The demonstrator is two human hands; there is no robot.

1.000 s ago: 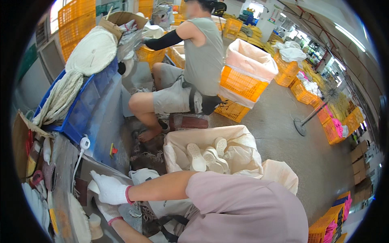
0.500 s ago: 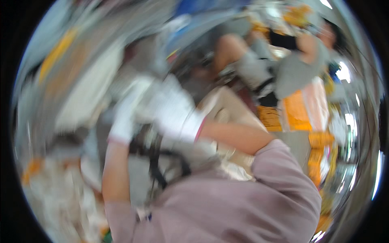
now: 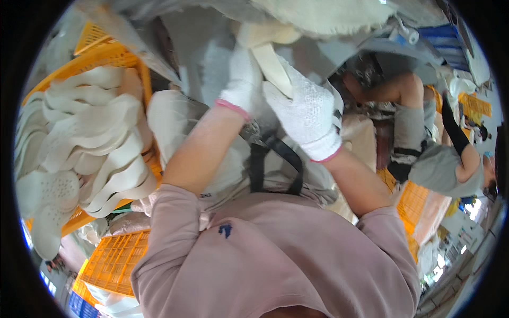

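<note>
My left hand (image 3: 245,77), in a white knit glove with a pink cuff, is closed on a cream-white insole (image 3: 273,69). Gloved the same way, my right hand (image 3: 306,108) grips the insole from the other side, its thumb against the lower end. The far end of the insole blurs into another pale piece (image 3: 268,34), so I cannot tell whether they are one thing. To the left, an orange crate (image 3: 144,79) holds a heap of similar white insoles (image 3: 98,127), some with small holes.
A grey machine-like surface (image 3: 193,47) lies beyond my hands, with pale cloth (image 3: 328,16) above it. A second orange crate (image 3: 116,262) stands at lower left. On the right sits a co-worker in grey (image 3: 442,164), near more orange crates (image 3: 413,206).
My view has swung left, bringing the crate of insoles into sight. Both hands now appear farther up and to the right, and the insole shows between them; earlier everything was smeared.
</note>
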